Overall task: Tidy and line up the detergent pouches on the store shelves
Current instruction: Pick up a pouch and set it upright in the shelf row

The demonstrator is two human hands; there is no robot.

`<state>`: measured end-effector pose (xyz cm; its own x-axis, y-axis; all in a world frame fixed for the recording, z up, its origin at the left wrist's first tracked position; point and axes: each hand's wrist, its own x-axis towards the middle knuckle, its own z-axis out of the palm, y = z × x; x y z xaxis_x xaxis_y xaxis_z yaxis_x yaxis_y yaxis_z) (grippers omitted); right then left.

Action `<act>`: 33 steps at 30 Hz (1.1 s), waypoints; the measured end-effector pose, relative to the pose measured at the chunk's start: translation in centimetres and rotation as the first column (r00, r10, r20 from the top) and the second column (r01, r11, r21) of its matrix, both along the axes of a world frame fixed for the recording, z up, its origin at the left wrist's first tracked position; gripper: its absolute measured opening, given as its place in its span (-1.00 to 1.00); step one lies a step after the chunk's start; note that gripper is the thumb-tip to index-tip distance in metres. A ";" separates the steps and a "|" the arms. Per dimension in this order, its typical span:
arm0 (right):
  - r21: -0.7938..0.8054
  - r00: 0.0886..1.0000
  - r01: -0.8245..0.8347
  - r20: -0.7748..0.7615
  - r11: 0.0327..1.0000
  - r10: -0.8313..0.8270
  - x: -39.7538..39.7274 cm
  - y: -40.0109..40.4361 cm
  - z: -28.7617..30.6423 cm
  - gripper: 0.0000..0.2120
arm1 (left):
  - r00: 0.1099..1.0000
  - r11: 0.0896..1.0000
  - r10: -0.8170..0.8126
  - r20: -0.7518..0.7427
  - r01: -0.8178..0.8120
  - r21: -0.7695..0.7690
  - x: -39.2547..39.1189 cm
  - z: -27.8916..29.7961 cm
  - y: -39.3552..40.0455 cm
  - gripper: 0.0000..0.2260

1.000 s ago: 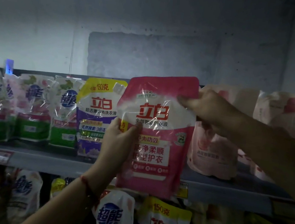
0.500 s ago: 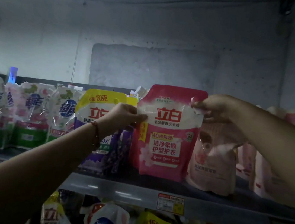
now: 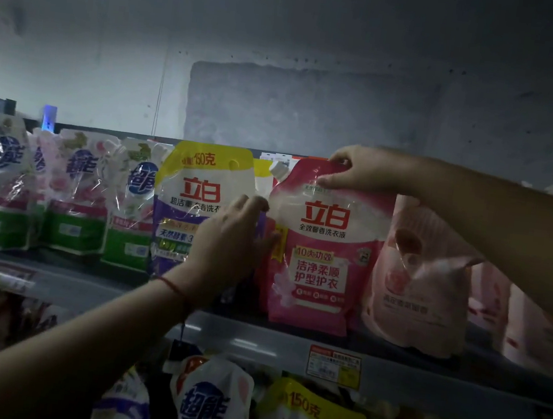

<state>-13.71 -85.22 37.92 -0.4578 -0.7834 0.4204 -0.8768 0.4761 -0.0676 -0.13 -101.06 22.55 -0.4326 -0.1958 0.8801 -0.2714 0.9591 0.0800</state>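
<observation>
Fingers of the right hand [image 3: 353, 170] pinch the top edge of the pink pouch [image 3: 322, 249], which stands upright on the shelf [image 3: 253, 341]. Left hand [image 3: 234, 239], fingers straight, presses into the gap between it and the purple pouch [image 3: 197, 200], covering part of that pouch's front. Pale pink pouches [image 3: 422, 277] stand just right; green-banded pouches [image 3: 77, 193] line the left. A price tag [image 3: 334, 367] sits on the shelf lip, more pouches [image 3: 211, 405] below. Half a second ago the left hand pinched the pink pouch's upper corner; a second ago both hands held it off the shelf.
</observation>
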 end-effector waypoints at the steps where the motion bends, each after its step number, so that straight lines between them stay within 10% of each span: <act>1: -0.023 0.999 -0.002 -0.041 1.000 0.001 0.1 -0.7 -0.1 -0.48 | 0.999 0.998 -0.006 0.034 0.008 -0.068 -0.1 -1.3 0.3 -0.48; 12: -0.228 0.998 -0.011 0.058 0.974 0.025 0.4 -5.4 1.2 -0.72 | 0.943 0.943 0.096 0.319 0.016 -0.334 -3.8 -6.5 0.3 -0.28; 18: -0.306 0.959 -0.092 -0.283 0.948 0.002 -0.1 -5.8 -2.7 -0.70 | 0.922 0.917 0.126 0.365 0.032 -0.397 -3.0 -5.4 -1.4 -0.23; 21: -0.200 0.879 -0.161 -0.475 0.966 0.049 1.4 -3.3 -6.4 -0.47 | 0.908 0.898 0.145 0.393 0.046 -0.438 -2.7 -5.3 -3.0 -0.18; 27: 0.380 0.951 0.039 -0.298 0.924 0.083 3.0 1.0 -16.2 -0.36 | 0.879 0.887 0.167 0.447 0.064 -0.458 -2.4 -4.6 -4.9 -0.09; 33: 0.253 0.997 0.008 -0.078 0.967 0.012 1.2 -1.0 -18.4 -0.42 | 0.852 0.911 0.175 0.493 0.049 -0.409 -2.5 -4.0 -3.9 -0.14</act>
